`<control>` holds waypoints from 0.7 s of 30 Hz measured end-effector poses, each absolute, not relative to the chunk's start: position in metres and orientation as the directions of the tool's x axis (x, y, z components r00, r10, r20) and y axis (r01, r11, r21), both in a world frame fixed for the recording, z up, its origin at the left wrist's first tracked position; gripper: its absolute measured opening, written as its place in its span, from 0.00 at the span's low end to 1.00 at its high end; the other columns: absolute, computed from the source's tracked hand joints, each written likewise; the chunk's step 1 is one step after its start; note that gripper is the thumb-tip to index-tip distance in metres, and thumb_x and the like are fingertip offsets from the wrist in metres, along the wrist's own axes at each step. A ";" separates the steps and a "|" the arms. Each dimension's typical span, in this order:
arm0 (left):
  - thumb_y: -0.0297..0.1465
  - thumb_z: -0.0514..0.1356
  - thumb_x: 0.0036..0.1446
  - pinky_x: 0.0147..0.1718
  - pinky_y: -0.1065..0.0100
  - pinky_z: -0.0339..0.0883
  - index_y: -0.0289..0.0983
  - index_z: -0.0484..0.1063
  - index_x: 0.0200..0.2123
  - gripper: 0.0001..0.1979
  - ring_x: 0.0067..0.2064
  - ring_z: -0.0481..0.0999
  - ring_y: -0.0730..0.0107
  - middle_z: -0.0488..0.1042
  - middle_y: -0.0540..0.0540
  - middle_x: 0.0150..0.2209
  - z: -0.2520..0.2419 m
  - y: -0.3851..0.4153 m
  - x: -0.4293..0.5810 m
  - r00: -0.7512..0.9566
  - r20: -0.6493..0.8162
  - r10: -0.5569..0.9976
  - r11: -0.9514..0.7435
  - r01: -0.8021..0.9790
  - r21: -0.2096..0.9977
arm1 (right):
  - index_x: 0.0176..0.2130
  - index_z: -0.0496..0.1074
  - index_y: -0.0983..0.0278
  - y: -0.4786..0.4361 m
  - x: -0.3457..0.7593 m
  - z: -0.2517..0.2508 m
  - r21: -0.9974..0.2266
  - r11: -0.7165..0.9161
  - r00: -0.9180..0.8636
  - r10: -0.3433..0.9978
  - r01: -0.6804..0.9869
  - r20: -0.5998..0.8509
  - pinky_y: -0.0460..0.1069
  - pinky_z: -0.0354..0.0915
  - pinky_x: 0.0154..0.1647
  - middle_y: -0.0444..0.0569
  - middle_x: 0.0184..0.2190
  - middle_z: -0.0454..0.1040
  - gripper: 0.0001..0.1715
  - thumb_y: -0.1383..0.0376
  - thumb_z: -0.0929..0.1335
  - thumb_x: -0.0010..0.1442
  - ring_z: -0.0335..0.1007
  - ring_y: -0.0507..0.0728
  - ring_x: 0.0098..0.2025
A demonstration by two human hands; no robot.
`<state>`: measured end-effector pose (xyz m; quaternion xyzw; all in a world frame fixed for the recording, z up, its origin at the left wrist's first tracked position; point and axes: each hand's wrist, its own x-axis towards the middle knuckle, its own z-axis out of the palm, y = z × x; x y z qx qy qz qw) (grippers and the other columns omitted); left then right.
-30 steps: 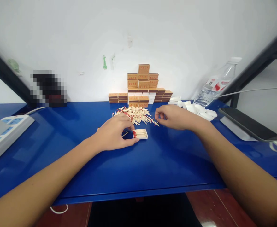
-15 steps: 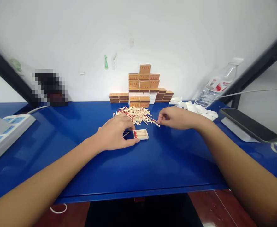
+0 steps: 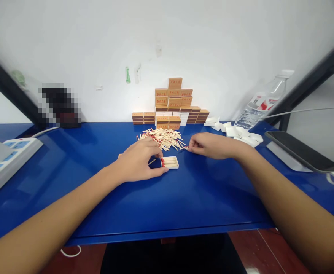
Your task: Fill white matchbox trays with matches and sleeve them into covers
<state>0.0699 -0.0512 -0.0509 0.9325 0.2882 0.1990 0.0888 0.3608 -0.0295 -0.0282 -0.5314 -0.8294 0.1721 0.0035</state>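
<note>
My left hand [image 3: 141, 160] grips the left end of a small white matchbox tray [image 3: 173, 167] between thumb and fingers. Several red-tipped matches lie side by side inside it. My right hand [image 3: 205, 145] is closed in a pinch on matches at the right edge of a loose match pile [image 3: 167, 137]; how many it holds is hard to make out. A single match [image 3: 152, 161] lies on the table under my left hand's arch. Behind the pile, brown matchboxes [image 3: 175, 102] are stacked against the wall.
White empty-looking trays [image 3: 241, 133] are heaped to the right of the stack, beside a leaning water bottle [image 3: 261, 101]. A phone [image 3: 302, 150] rests on a white box at the right. A power strip [image 3: 13, 156] occupies the left side of the blue table [image 3: 167, 213].
My right hand has shifted slightly down and left, and its fingers have closed over the matches at the pile's right edge. The left hand still holds the tray.
</note>
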 end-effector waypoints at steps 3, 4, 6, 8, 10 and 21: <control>0.43 0.68 0.61 0.44 0.58 0.67 0.39 0.79 0.37 0.13 0.42 0.75 0.60 0.78 0.46 0.35 -0.050 -0.052 0.070 0.751 0.315 0.581 -0.812 0.511 0.281 | 0.36 0.74 0.62 -0.032 0.363 -0.022 -0.327 0.383 -0.441 0.889 0.864 -0.124 0.53 0.62 0.36 0.52 0.35 0.79 0.17 0.53 0.65 0.67 0.70 0.59 0.34; 0.43 0.68 0.60 0.44 0.58 0.67 0.39 0.80 0.37 0.13 0.41 0.75 0.60 0.78 0.47 0.35 -0.050 -0.052 0.071 0.753 0.312 0.580 -0.813 0.510 0.279 | 0.37 0.74 0.62 -0.034 0.362 -0.020 -0.342 0.392 -0.449 0.888 0.854 -0.104 0.53 0.62 0.36 0.52 0.35 0.78 0.18 0.52 0.65 0.67 0.70 0.59 0.35; 0.43 0.68 0.61 0.44 0.58 0.67 0.39 0.80 0.37 0.13 0.41 0.75 0.60 0.77 0.47 0.35 -0.050 -0.052 0.071 0.756 0.312 0.576 -0.816 0.508 0.275 | 0.39 0.73 0.63 -0.038 0.356 -0.017 -0.378 0.417 -0.477 0.875 0.826 -0.077 0.53 0.61 0.36 0.52 0.35 0.78 0.18 0.51 0.65 0.68 0.70 0.58 0.35; 0.43 0.68 0.61 0.44 0.58 0.67 0.39 0.80 0.37 0.13 0.41 0.75 0.60 0.77 0.46 0.35 -0.051 -0.052 0.071 0.756 0.313 0.575 -0.817 0.508 0.275 | 0.39 0.73 0.63 -0.044 0.347 -0.017 -0.426 0.442 -0.517 0.853 0.790 -0.073 0.52 0.61 0.35 0.51 0.35 0.77 0.18 0.51 0.65 0.68 0.68 0.58 0.34; 0.43 0.68 0.61 0.43 0.59 0.67 0.39 0.80 0.38 0.13 0.41 0.75 0.60 0.78 0.46 0.35 -0.051 -0.052 0.071 0.756 0.313 0.575 -0.817 0.509 0.271 | 0.40 0.72 0.63 -0.049 0.338 -0.018 -0.467 0.470 -0.563 0.823 0.749 -0.074 0.52 0.60 0.34 0.51 0.34 0.76 0.18 0.51 0.65 0.69 0.67 0.57 0.33; 0.49 0.67 0.62 0.44 0.58 0.68 0.38 0.77 0.39 0.19 0.42 0.75 0.60 0.78 0.46 0.36 -0.053 -0.052 0.070 0.737 0.340 0.584 -0.811 0.513 0.283 | 0.39 0.70 0.62 -0.062 0.324 -0.029 -0.415 0.608 -0.665 0.746 0.676 0.010 0.52 0.59 0.39 0.51 0.41 0.75 0.11 0.58 0.65 0.72 0.66 0.58 0.39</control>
